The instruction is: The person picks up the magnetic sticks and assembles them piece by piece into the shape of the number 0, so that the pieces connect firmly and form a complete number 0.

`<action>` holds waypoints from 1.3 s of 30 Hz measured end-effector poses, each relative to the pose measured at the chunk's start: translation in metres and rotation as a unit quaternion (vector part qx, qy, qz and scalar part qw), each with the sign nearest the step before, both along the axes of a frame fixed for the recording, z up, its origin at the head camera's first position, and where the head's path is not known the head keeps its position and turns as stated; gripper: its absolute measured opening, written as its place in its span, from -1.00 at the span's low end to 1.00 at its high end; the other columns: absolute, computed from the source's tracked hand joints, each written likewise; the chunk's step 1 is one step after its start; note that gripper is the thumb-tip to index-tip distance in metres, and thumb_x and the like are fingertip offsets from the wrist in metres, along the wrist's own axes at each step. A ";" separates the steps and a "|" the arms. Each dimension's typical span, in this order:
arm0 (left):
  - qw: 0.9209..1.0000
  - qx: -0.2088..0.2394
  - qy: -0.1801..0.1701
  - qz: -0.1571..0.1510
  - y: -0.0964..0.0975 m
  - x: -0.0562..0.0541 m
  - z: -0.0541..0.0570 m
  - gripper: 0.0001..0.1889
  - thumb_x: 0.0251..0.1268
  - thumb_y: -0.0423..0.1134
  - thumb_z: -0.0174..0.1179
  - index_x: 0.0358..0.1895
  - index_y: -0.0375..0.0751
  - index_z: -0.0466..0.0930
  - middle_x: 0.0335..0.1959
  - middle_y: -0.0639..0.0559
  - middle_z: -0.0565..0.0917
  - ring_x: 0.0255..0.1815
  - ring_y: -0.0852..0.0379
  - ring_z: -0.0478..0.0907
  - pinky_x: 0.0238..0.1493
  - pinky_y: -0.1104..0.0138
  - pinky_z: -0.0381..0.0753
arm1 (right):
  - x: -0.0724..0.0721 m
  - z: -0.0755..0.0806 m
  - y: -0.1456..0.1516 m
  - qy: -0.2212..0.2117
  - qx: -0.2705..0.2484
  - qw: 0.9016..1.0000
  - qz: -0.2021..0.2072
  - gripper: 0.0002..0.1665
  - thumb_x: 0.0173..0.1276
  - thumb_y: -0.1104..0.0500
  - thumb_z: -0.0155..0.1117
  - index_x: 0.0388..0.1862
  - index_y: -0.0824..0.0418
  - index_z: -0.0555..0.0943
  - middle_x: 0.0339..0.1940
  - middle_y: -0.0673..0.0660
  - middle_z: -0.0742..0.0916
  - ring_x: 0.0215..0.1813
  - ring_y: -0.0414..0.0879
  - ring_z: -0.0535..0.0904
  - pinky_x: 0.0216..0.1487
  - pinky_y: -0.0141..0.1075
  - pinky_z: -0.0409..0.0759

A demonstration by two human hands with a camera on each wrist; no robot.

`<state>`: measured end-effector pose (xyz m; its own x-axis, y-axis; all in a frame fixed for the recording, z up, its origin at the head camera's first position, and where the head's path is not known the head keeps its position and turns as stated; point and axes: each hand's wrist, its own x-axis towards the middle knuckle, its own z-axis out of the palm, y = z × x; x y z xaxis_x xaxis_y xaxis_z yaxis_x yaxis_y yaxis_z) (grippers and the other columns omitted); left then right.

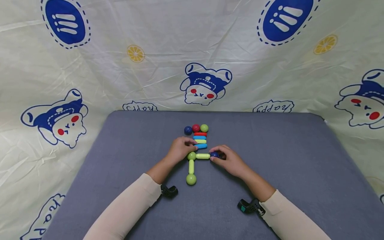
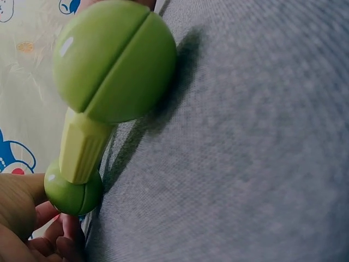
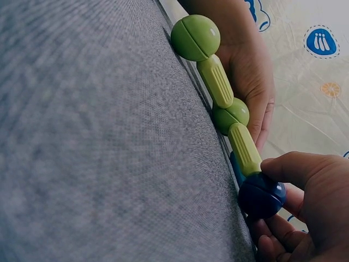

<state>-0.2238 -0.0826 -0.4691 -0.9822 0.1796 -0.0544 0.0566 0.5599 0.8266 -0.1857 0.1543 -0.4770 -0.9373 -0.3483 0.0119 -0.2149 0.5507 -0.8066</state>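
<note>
My right hand [image 1: 229,160] pinches a dark blue ball [image 3: 262,195] between thumb and fingers. That ball meets the end of a yellow-green rod [image 1: 202,156], which runs left to a green ball [image 1: 191,156] at the corner of an L shape. From this corner another yellow-green rod [image 1: 191,166] leads toward me to a larger-looking green ball [image 1: 191,179]. Just beyond the corner ball, my left hand [image 1: 181,148] has thumb and finger at the left end of a blue rod [image 1: 201,146]. In the left wrist view, the corner ball partly hides these fingers.
Beyond the blue rod lie a yellow rod [image 1: 200,141], another blue rod [image 1: 199,137] and a red rod [image 1: 200,134], roughly parallel. Behind them sit a blue ball [image 1: 188,130], a red ball [image 1: 196,128] and a green ball [image 1: 204,128]. A printed curtain hangs behind the grey table [image 1: 285,150].
</note>
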 end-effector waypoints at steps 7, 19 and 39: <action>1.000 -0.019 0.001 -0.015 -0.001 0.000 0.002 -0.83 0.25 -0.20 0.41 -0.15 -0.17 0.79 -0.46 0.07 0.61 -0.43 0.22 0.45 -0.38 0.43 0.38 | 0.001 0.000 -0.001 0.004 -0.004 1.000 0.002 -0.71 0.42 0.08 0.36 0.09 0.04 0.67 0.05 0.13 0.66 0.00 -0.05 0.52 0.05 -0.19 0.48; 0.998 0.039 -0.040 0.009 -0.010 0.007 0.007 -0.81 0.25 -0.20 0.42 -0.12 -0.16 0.78 -0.25 0.00 0.71 -0.26 0.16 0.56 -0.26 0.39 0.55 | 0.000 -0.002 -0.001 0.007 -0.001 1.000 0.005 -0.65 0.33 0.13 0.46 0.09 0.05 0.66 0.03 0.14 0.66 -0.04 -0.06 0.50 0.02 -0.24 0.45; 0.965 0.237 -0.111 0.032 -0.037 0.023 0.032 -0.71 0.45 -0.26 0.21 0.11 -0.31 0.68 -0.03 -0.15 0.69 -0.13 -0.01 0.66 0.01 0.10 0.72 | -0.004 0.001 -0.002 0.009 0.018 0.999 -0.026 -0.65 0.37 0.15 0.41 0.11 0.13 0.65 0.06 0.21 0.63 -0.06 -0.02 0.51 -0.04 -0.26 0.50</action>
<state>-0.2005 -0.1200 -0.4367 -0.9657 0.1754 -0.1913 -0.1735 0.1117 0.9785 -0.1899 0.1522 -0.4758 -0.9539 -0.2995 0.0173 -0.1994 0.5897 -0.7827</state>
